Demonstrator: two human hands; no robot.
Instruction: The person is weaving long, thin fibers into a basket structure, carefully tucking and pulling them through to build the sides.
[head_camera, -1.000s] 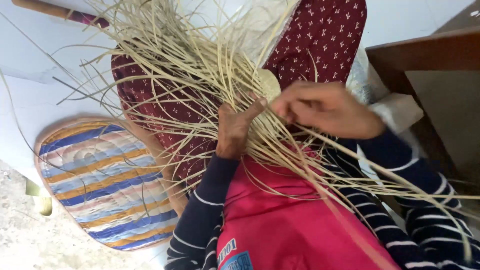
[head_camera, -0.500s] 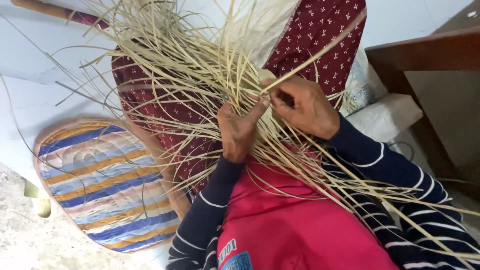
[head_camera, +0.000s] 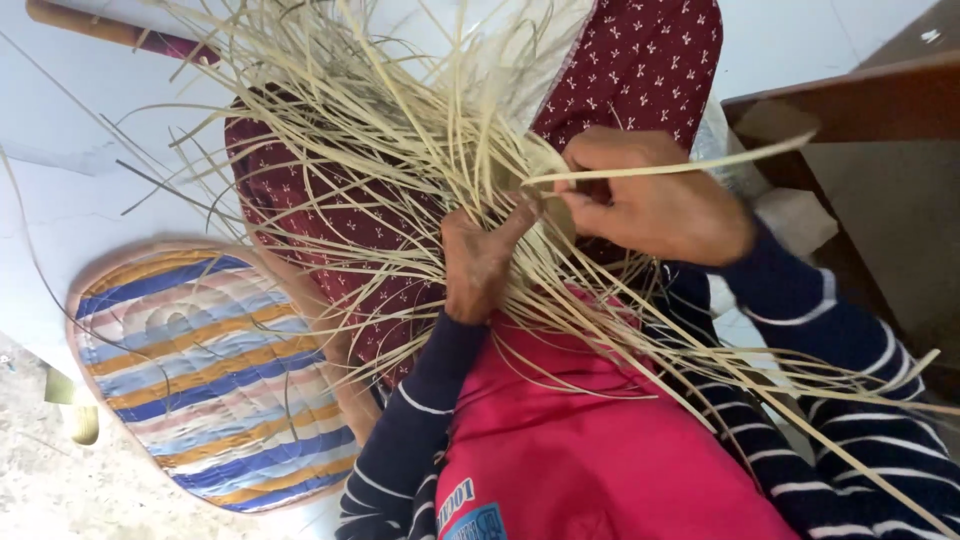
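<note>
White floor and a striped cushion are lying behind; left hand is clamping the woven cane strips on the lap, right hand is pinching one strip, best kept taut and flat.

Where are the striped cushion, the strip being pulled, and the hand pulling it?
striped cushion (head_camera: 190, 375): head view, middle of its quilted top.
pale strip (head_camera: 700, 162): head view, midway along its free length.
right hand (head_camera: 655, 200): head view, back of the hand.

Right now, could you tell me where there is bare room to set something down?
Bare white floor shows left of the tangled pale cane strips, above the striped oval mat. Around the left hand and right hand it is crowded.
</note>
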